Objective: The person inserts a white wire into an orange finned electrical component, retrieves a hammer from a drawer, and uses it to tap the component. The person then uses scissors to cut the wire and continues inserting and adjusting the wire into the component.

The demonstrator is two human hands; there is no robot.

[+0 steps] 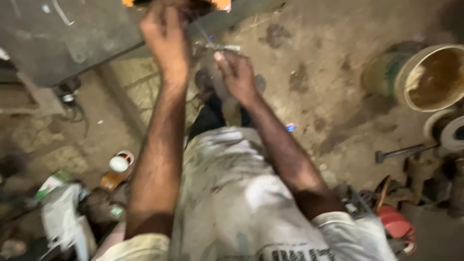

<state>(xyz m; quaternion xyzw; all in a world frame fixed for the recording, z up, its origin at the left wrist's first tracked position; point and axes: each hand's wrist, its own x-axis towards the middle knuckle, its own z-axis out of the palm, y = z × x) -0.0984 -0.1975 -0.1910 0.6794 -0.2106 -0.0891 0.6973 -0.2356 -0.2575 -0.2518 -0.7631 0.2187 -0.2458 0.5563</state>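
Observation:
My left hand (166, 41) is raised at the top of the view, its fingers closed on a dark object with orange edges (220, 5) that is cut off by the frame's top edge. My right hand (237, 72) is just below and to the right, pinching a small thin pale strip (224, 47) between thumb and fingers. The picture is blurred, so neither object is clear. Below the hands I see my pale stained shirt (241, 193) and my dark trousers and shoes on the dirt floor.
A grey metal slab (58, 34) fills the upper left. A tipped bucket (430, 77) lies at the right, with a hammer (398, 153) and red item (396, 224) below it. A bottle with a white cap (118, 166) and white bags (65, 217) lie at the left.

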